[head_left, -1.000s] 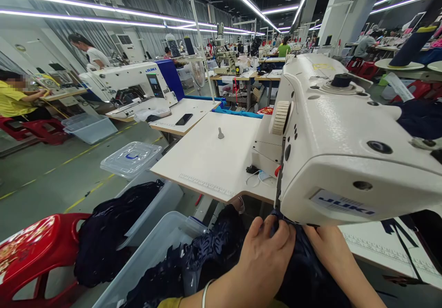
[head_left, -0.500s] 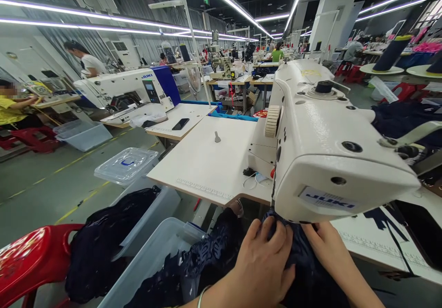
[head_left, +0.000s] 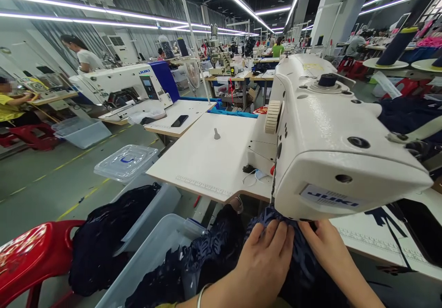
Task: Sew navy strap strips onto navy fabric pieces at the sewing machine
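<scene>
Dark navy patterned fabric [head_left: 305,257] hangs below the head of a white sewing machine [head_left: 321,128] and down toward my lap. My left hand [head_left: 265,257], with a bangle at the wrist, lies over the cloth with its fingers curled down onto it. On the other side of the fabric, my right hand [head_left: 322,241] grips its edge close under the machine head. The fingertips of my right hand are partly hidden by the machine. The needle area is out of sight behind the machine's front end.
At left, a clear plastic bin [head_left: 138,262] holds more navy fabric, beside a red stool [head_left: 37,257] and a dark fabric heap [head_left: 107,234]. A white table [head_left: 200,156] extends ahead, with a small grey metal piece [head_left: 217,134] on it. A dark phone [head_left: 419,227] lies at right.
The fabric under the machine has shifted, and more of its pattern shows by my left hand. My left hand's fingers lie flatter and closer together. The view has turned slightly.
</scene>
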### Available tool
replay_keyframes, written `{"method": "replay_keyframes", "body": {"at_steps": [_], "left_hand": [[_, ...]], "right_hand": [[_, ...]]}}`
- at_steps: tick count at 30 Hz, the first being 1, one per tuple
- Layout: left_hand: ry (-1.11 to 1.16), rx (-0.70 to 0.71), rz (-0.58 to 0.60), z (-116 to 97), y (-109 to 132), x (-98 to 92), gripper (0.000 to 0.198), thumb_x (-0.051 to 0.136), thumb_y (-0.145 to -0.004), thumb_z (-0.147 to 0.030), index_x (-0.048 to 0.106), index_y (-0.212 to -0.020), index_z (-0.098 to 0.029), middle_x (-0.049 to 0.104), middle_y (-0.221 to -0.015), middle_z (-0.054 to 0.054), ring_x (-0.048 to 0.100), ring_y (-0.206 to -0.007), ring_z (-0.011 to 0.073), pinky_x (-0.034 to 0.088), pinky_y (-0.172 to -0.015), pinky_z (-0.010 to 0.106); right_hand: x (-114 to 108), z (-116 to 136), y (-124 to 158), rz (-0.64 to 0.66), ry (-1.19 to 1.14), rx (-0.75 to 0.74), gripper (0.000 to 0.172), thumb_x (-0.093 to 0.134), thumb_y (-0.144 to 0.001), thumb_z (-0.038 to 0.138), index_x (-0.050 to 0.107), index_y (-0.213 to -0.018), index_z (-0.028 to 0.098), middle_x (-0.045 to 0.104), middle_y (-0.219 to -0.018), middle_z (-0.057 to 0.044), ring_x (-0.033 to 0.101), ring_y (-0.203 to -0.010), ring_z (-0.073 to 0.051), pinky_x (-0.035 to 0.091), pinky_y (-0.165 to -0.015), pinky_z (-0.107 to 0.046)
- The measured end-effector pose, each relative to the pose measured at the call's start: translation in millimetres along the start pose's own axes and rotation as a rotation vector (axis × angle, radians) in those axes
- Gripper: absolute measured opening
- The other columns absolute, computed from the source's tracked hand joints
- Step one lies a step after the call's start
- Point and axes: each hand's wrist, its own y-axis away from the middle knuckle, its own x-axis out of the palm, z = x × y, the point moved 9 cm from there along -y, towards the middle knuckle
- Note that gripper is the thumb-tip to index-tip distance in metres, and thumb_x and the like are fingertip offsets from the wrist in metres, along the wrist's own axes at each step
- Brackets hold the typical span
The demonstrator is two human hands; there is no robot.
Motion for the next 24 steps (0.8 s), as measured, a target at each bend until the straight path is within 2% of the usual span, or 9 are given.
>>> {"method": "replay_keyframes", "body": {"at_steps": [8, 13, 16, 24], "left_hand": [[-0.005, -0.008, 0.013, 1.7, -3.7, 3.2, 0.037, 0.038, -0.101, -0.023, 0.055, -0.133, -0.018, 0.055, -0.134, 0.005, 0.045, -0.121, 0.0178, 0.032, -0.098, 0.031], [0.009, -0.007, 0.029, 3.1, -4.9, 2.5, 0.036, 0.037, -0.102, -0.023, 0.055, -0.133, -0.019, 0.055, -0.134, 0.004, 0.044, -0.121, 0.0168, 0.031, -0.098, 0.032], [0.021, -0.008, 0.025, 3.3, -5.2, 1.7, 0.036, 0.036, -0.102, -0.022, 0.055, -0.132, -0.018, 0.056, -0.132, 0.003, 0.045, -0.120, 0.0167, 0.030, -0.097, 0.032], [-0.009, -0.005, 0.024, 1.9, -2.4, 4.7, 0.036, 0.040, -0.101, -0.025, 0.055, -0.133, -0.019, 0.054, -0.133, 0.006, 0.045, -0.121, 0.0186, 0.031, -0.099, 0.032]], "right_hand": [[2.3, 0.1, -2.3, -0.006, 0.036, -0.024, 0.030, 0.042, -0.088, 0.048, 0.059, -0.077, 0.025, 0.071, -0.074, -0.009, 0.067, -0.089, -0.030, 0.049, -0.067, -0.033], [1.9, 1.7, -1.7, 0.010, 0.018, -0.018, 0.033, 0.042, -0.089, 0.050, 0.062, -0.090, 0.023, 0.073, -0.084, -0.010, 0.067, -0.085, -0.029, 0.048, -0.065, -0.031], [5.0, -0.7, -0.8, 0.055, 0.001, 0.004, 0.036, 0.041, -0.091, 0.053, 0.062, -0.094, 0.023, 0.070, -0.077, -0.008, 0.067, -0.078, -0.028, 0.048, -0.064, -0.031], [6.0, -1.9, -1.5, 0.042, 0.040, 0.017, 0.035, 0.040, -0.088, 0.050, 0.049, -0.063, 0.027, 0.055, -0.052, -0.004, 0.063, -0.077, -0.029, 0.048, -0.066, -0.035]]}}
